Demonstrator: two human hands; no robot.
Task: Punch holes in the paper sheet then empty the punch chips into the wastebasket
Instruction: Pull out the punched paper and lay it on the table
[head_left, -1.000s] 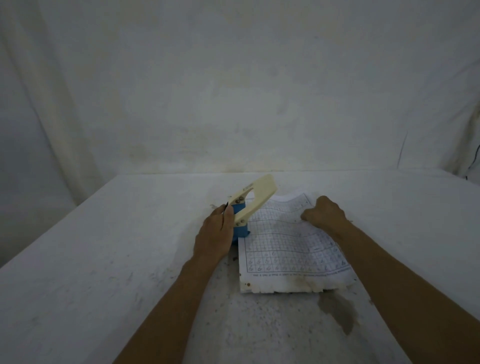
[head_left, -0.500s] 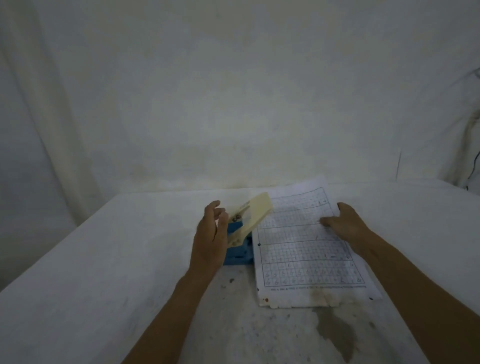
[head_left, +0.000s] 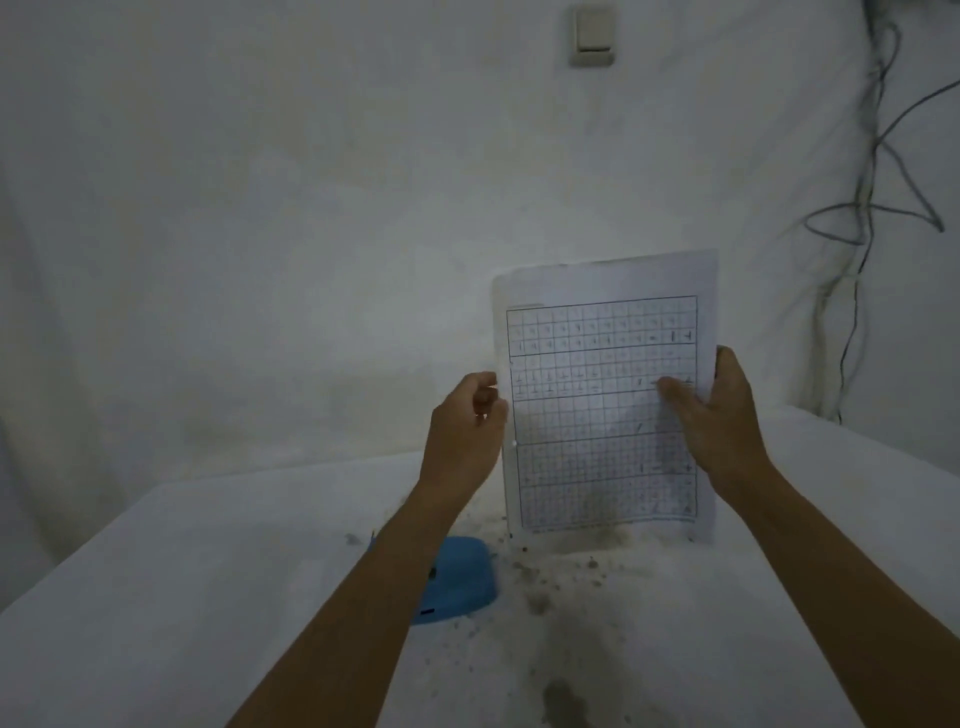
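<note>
A paper sheet (head_left: 597, 384) printed with a grid is held upright in the air above the white table (head_left: 182, 597). My right hand (head_left: 717, 415) grips its right edge, fingers spread on the front. My left hand (head_left: 465, 426) pinches its left edge; a small punched hole shows on that edge just below the fingers. The hole punch (head_left: 460, 577), blue base visible, lies on the table under my left forearm, partly hidden by it. No wastebasket is in view.
Dark specks and a stain (head_left: 563, 701) mark the table in front of the punch. A wall switch (head_left: 592, 34) sits high on the white wall. Loose cables (head_left: 872, 208) hang down the wall at the right.
Both hands have lifted the sheet off the table to an upright position. My left hand has left the punch and taken the sheet's left edge. The view has tilted upward.
</note>
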